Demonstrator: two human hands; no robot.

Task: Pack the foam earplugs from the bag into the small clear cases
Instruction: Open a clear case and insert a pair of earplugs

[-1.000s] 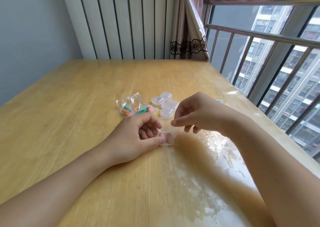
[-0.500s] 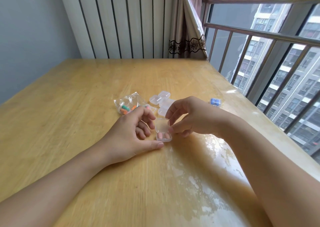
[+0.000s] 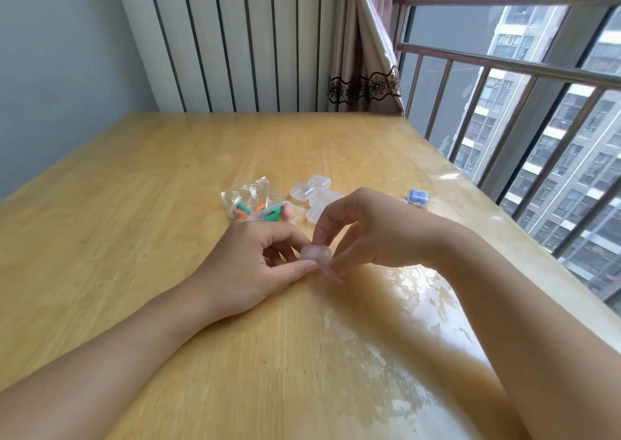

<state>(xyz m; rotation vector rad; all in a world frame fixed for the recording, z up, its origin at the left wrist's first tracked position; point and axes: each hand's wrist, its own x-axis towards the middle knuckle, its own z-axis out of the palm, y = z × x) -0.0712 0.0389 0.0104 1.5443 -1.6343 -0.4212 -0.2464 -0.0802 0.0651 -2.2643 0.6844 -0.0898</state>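
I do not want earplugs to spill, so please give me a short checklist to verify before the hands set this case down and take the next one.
1. Case in hand held by both hands: ok, the left hand and the right hand pinch it.
2. Lid fully snapped: cannot tell, the fingers cover the edges.
3. Earplugs inside it: cannot tell, only a pinkish tint shows.
4. Empty clear cases available: ok, a cluster lies behind the hands.
5. Bag has earplugs left: ok, green and orange ones show.
6. Packed blue case out of the way: ok, apart at the right.
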